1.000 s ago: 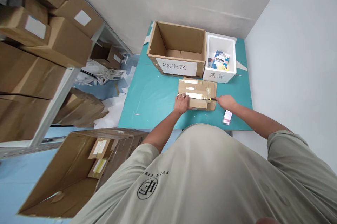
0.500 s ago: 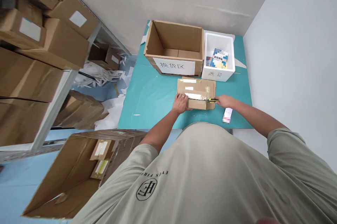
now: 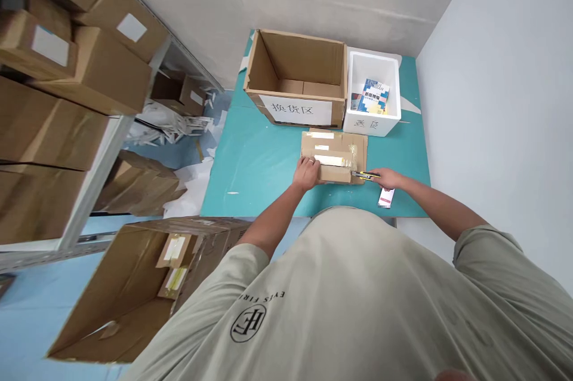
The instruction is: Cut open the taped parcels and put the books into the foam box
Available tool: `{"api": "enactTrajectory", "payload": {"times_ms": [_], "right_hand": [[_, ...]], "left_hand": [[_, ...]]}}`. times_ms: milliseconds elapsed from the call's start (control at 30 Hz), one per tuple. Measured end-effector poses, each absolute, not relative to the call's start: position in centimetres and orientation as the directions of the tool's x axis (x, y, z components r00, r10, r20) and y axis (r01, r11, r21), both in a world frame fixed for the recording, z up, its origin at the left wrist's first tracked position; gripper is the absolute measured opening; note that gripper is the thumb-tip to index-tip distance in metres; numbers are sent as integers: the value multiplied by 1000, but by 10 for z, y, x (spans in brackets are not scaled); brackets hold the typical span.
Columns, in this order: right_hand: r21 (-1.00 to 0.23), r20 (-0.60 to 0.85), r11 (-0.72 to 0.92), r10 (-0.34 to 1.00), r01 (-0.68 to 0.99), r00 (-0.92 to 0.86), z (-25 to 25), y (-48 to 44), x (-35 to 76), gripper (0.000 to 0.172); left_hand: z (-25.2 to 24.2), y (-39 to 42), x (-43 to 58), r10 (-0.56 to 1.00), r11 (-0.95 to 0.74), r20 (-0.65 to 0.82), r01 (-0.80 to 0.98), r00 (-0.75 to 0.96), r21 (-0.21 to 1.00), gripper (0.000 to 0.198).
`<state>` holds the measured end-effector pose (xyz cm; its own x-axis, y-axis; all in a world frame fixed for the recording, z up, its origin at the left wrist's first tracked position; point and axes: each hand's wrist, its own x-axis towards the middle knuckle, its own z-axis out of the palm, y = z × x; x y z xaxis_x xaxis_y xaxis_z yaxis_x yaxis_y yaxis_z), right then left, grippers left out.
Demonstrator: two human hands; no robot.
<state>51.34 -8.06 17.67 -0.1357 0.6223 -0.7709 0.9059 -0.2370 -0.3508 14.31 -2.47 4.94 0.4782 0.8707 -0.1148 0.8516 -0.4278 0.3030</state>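
A flat cardboard box (image 3: 335, 175) with white labels and clear tape lies on the green table. My left hand (image 3: 307, 172) grips its near left corner, fingers bent over the top. In my right hand (image 3: 387, 179) is a yellow and black utility knife (image 3: 369, 176), its blade pointing left and its tip at the right part of the box's near flap. A slit edge shows along the flap below the long label. Just below my right hand lies a small pink and white paper slip (image 3: 385, 197).
Behind the box stand a large open carton (image 3: 295, 111) and a white foam box (image 3: 372, 125) with booklets (image 3: 372, 96) inside. Another open carton (image 3: 107, 297) sits on the floor at left. Shelves with stacked cartons (image 3: 102, 70) line the left side; a wall rises at right.
My right hand has moved slightly right and toward me with the utility knife, drawing it back so more of it shows. My left hand stays on the box.
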Motion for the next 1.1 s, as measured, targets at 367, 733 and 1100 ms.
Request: {"api": "enactTrajectory", "payload": {"times_ms": [367,733,1100], "right_hand": [[-46,-505,180,844,983,-178,180,-105,511,60],[-90,-439,160,880,983,-183,172,-108,525,62],[-81,-425,347,836,934,-348,168,-105,514,62]], "left_hand": [[83,-8,165,891,-284,-320,946,321,158,54],[102,22,174,767,-550,-302,822,566,144,44],[85,21,192,610,-739,-308,664,731,114,60]]}}
